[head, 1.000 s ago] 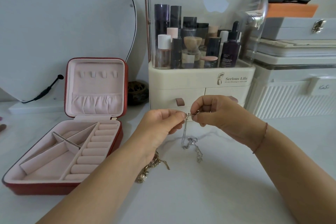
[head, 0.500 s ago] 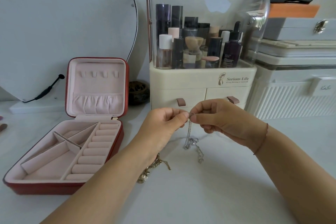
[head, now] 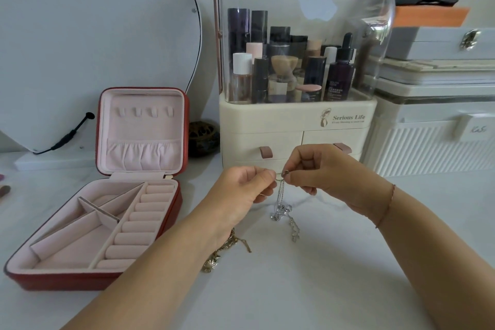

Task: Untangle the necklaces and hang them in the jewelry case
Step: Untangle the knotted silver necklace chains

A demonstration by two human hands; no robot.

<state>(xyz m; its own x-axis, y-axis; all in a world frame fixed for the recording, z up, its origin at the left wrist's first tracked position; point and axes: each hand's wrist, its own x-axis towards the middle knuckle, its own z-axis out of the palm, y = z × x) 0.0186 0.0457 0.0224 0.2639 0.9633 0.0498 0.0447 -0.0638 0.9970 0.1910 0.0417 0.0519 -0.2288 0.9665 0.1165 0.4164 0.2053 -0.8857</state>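
The left hand (head: 245, 187) and the right hand (head: 321, 173) are held close together above the table (head: 308, 292), fingertips almost meeting. The top of a silver necklace (head: 280, 210) is pinched between thumb and forefinger of each hand, with the other fingers curled in. From that pinch the thin chain hangs straight down to a knotted cluster resting on the table, and a loose end trails off toward the right. A thin red string bracelet (head: 388, 203) is worn on the right wrist.

A gold necklace (head: 231, 244) lies bunched on the table, partly hidden under the left wrist; it is touched by neither set of fingers.

To the left, well apart from the hands, a red jewelry case (head: 53, 280) stands open on the table. Its pink-lined base is divided into compartments and a row of ring rolls, with nothing seen in them. The lid (head: 142, 128) is propped upright, and a row of small hooks (head: 144, 112) with nothing on them is seen above a gathered pocket.

Behind the hands a cream cosmetics organizer (head: 294, 126) with a clear cover is filled with bottles. A mirror (head: 93, 35) leans behind the case, and white storage boxes (head: 442, 142) are stacked at the right.
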